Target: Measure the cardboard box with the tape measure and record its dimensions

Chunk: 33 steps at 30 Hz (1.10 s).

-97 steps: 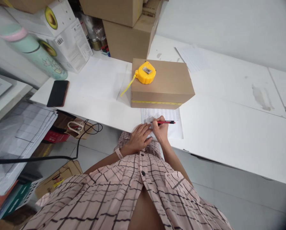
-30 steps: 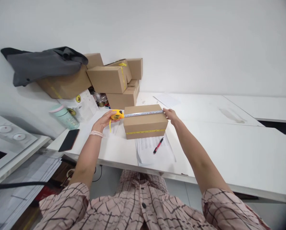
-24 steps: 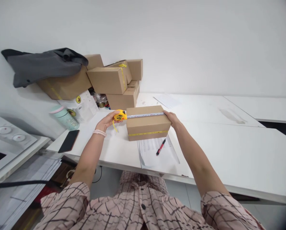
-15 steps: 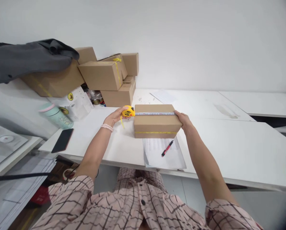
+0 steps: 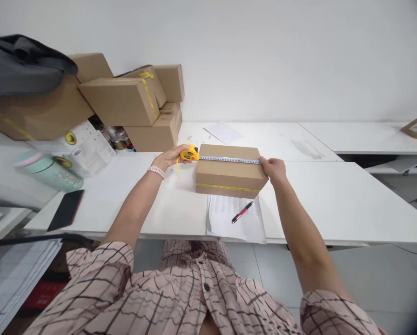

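A closed cardboard box (image 5: 225, 173) with a yellow measuring strip along its front side sits on the white table. My left hand (image 5: 171, 158) grips the yellow case of a tape measure (image 5: 189, 152) at the box's left edge; its yellow strap hangs below. The blade (image 5: 225, 159) lies stretched across the top of the box. At the right edge, my right hand (image 5: 273, 168) pinches the blade's end against the box. Partly under the box is a printed sheet (image 5: 229, 228), with a red and black pen (image 5: 242, 212) on it.
Cardboard boxes (image 5: 121, 100) are stacked at the back left, with a dark grey bag (image 5: 27, 67) on top. A mint bottle (image 5: 50, 171) and a phone (image 5: 66, 210) lie at the left. Another paper (image 5: 224, 132) lies behind the box. The table's front edge (image 5: 180, 236) is close to my body.
The view has turned slightly to the right, so most things shift left in it. My right hand's fingers now curl more over the box's right edge. The tape stays stretched across the top.
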Motion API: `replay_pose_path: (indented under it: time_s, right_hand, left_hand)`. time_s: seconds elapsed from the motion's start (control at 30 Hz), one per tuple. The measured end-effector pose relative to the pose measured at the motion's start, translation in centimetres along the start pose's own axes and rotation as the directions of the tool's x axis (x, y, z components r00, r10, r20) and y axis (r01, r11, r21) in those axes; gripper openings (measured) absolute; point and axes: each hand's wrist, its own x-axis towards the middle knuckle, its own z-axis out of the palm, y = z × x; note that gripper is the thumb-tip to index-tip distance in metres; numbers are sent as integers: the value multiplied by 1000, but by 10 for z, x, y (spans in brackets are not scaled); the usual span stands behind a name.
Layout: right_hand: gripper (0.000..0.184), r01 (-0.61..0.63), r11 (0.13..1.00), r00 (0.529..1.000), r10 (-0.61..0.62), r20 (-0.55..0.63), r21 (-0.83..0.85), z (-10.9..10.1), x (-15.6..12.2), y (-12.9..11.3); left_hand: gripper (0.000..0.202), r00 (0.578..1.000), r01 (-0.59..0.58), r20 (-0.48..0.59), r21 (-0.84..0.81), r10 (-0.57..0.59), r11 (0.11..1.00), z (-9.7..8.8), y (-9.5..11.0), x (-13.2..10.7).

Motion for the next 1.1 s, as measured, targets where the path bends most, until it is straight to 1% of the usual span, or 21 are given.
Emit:
replay_pose_path:
  time_s: [0.07, 0.1, 0.13, 0.17, 0.2, 0.23, 0.27, 0.33, 0.37, 0.4, 0.43, 0.47, 0.5, 0.57, 0.63, 0.7, 0.8, 0.93, 1.0, 1.03, 1.1]
  right_hand:
    - [42, 75, 997, 996, -73, -59, 37, -4, 11, -11]
    - [42, 128, 989, 988, -120, -95, 77, -6, 17, -20]
    - [43, 188, 975, 977, -172, -129, 119, -6, 23, -29]
    - [44, 249, 956, 962, -227, -150, 153, -4, 27, -39]
    - [45, 305, 936, 948, -282, -147, 173, -1, 31, -50]
    - [46, 350, 920, 936, -334, -114, 177, 5, 33, -60]
    - [46, 379, 911, 925, -377, -44, 161, 13, 34, -70]
    - [45, 397, 915, 900, -404, 167, 70, 32, 33, -86]
    - [43, 398, 918, 884, -384, 267, 1, 42, 33, -92]
    - [40, 391, 917, 876, -345, 338, -77, 51, 32, -96]
    - [37, 375, 914, 879, -297, 373, -156, 60, 32, -99]
    - [36, 350, 909, 891, -249, 379, -228, 66, 32, -100]
    - [35, 325, 902, 906, -211, 368, -285, 71, 33, -99]
    - [35, 295, 890, 923, -172, 345, -348, 76, 36, -95]
    - [36, 312, 886, 914, -180, 363, -344, 76, 38, -88]
    - [38, 336, 890, 897, -203, 392, -309, 73, 38, -82]
    - [42, 344, 897, 886, -212, 413, -277, 69, 35, -78]
    - [43, 341, 904, 885, -216, 412, -258, 71, 33, -81]
    - [47, 336, 920, 882, -231, 412, -203, 71, 35, -84]
    - [50, 332, 932, 880, -251, 403, -146, 69, 38, -85]
    - [59, 323, 946, 888, -309, 341, 14, 57, 44, -82]
  left_hand:
    - [46, 997, -52, 56, 44, 49, 998, 6, 13, -13]
    - [51, 991, -82, 108, 50, 76, 995, 13, 19, -23]
    - [57, 980, -108, 170, 41, 100, 993, 24, 22, -36]
    - [63, 966, -120, 232, 23, 112, 992, 39, 21, -51]
    - [66, 955, -106, 280, 15, 98, 994, 58, 17, -67]
    - [65, 943, -82, 323, -10, 80, 997, 79, 8, -83]
    - [62, 926, -35, 375, -47, 50, 998, 103, -4, -97]
    - [53, 916, 50, 401, -199, 34, 979, 150, -32, -120]
    - [49, 925, 77, 377, -291, 40, 953, 171, -45, -127]
    - [46, 941, 100, 338, -356, 28, 929, 189, -55, -131]
    - [44, 952, 113, 305, -390, 13, 914, 202, -62, -133]
    - [44, 960, 125, 280, -417, -4, 900, 212, -66, -134]
    - [45, 963, 139, 267, -431, -21, 892, 218, -66, -134]
    - [47, 961, 166, 274, -451, -41, 877, 222, -59, -134]
    - [46, 957, 182, 288, -476, -42, 860, 221, -52, -138]
    - [46, 956, 187, 290, -501, -39, 845, 221, -49, -143]
    - [48, 958, 195, 281, -514, -51, 836, 227, -55, -147]
    - [45, 967, 196, 244, -504, -80, 841, 236, -60, -145]
    - [44, 968, 187, 238, -488, -76, 853, 232, -56, -145]
    - [44, 967, 177, 248, -474, -62, 863, 227, -53, -147]
    - [46, 962, 136, 273, -445, -11, 885, 210, -47, -153]
